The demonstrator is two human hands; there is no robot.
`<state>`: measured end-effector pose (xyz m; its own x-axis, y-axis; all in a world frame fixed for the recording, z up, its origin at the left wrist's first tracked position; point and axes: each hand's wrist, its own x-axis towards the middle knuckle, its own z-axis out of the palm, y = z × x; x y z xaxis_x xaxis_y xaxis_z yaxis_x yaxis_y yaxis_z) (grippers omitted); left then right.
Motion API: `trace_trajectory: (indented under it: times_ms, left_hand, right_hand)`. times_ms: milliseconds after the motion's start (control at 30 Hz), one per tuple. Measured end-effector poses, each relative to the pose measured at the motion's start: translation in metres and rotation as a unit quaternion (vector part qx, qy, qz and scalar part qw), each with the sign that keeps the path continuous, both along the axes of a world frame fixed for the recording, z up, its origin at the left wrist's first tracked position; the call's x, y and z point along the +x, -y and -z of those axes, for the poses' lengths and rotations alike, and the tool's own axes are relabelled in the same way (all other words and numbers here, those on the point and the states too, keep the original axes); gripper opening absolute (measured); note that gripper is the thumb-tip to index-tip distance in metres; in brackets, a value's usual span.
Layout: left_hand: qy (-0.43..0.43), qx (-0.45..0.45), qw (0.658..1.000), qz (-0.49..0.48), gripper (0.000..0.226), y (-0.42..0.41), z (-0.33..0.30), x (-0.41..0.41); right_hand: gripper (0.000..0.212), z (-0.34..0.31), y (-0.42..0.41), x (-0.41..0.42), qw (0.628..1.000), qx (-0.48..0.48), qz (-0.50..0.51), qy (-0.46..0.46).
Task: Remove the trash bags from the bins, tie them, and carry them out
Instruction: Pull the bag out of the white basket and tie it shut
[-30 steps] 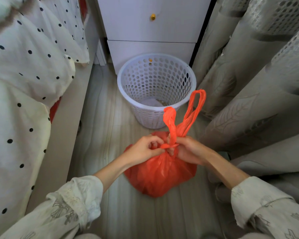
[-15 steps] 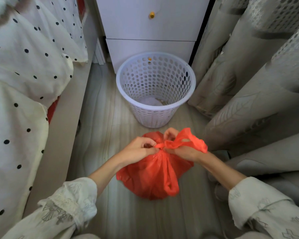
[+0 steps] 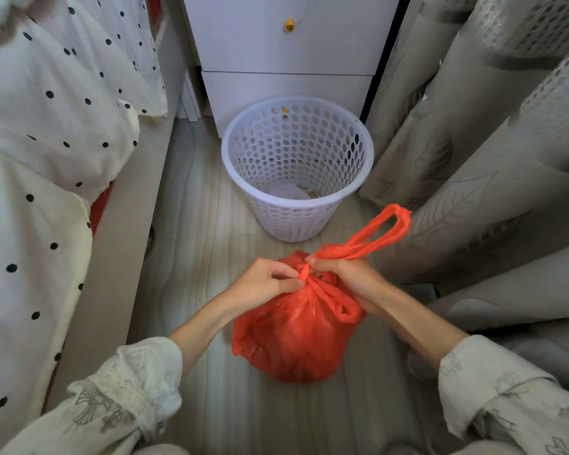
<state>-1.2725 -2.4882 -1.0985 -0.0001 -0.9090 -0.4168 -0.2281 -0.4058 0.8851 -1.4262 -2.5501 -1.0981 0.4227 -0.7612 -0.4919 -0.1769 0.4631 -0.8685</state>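
Note:
A full orange-red trash bag (image 3: 293,339) sits on the pale wood floor in front of me. My left hand (image 3: 263,284) pinches the twisted plastic at the bag's gathered neck. My right hand (image 3: 349,277) grips the neck from the other side, and one handle loop (image 3: 381,231) stretches up and to the right from it. A second loop hangs slack against the bag's right side. Beyond the bag stands a white perforated bin (image 3: 298,165) with no liner, a little paper showing at its bottom.
A bed with polka-dot bedding (image 3: 46,159) and its beige frame (image 3: 119,244) runs along the left. Grey patterned curtains (image 3: 473,159) hang close on the right. A white drawer unit (image 3: 286,44) with a gold knob stands behind the bin. The floor strip between is narrow.
The handle loop stood upright, then was folded down over the knot, and now stretches out to the upper right. Both hands stayed at the bag's neck.

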Motion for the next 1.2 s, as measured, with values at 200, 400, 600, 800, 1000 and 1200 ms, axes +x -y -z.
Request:
trace_trajectory:
  times_ms: [200,400,600,800,1000,1200]
  left_hand:
    - [0.003,-0.019,0.999,-0.037,0.013,0.002,-0.001,-0.001]
    - [-0.011,-0.028,1.0,-0.005,0.022,0.001,-0.007,-0.005]
    - [-0.06,-0.022,0.997,-0.035,0.012,0.001,-0.008,-0.008]
    - [-0.079,-0.043,0.992,-0.085,0.023,0.001,-0.009,-0.008]
    - [-0.081,-0.017,0.996,-0.024,0.026,0.002,-0.01,-0.003]
    - [0.001,-0.067,0.998,0.004,0.021,0.001,-0.006,-0.004]
  right_hand:
    - [0.018,-0.003,-0.001,-0.004,0.997,-0.006,-0.058,0.048]
    - [0.019,-0.006,0.0,-0.004,0.996,-0.054,-0.077,0.003]
    - [0.016,-0.01,0.001,-0.005,0.994,-0.082,-0.066,-0.017]
    - [0.013,-0.014,0.004,-0.007,0.99,-0.093,-0.103,-0.033]
    - [0.021,-0.009,0.006,-0.01,0.989,-0.101,-0.095,-0.049]
    - [0.021,-0.003,0.009,-0.013,0.99,-0.081,-0.075,-0.093]
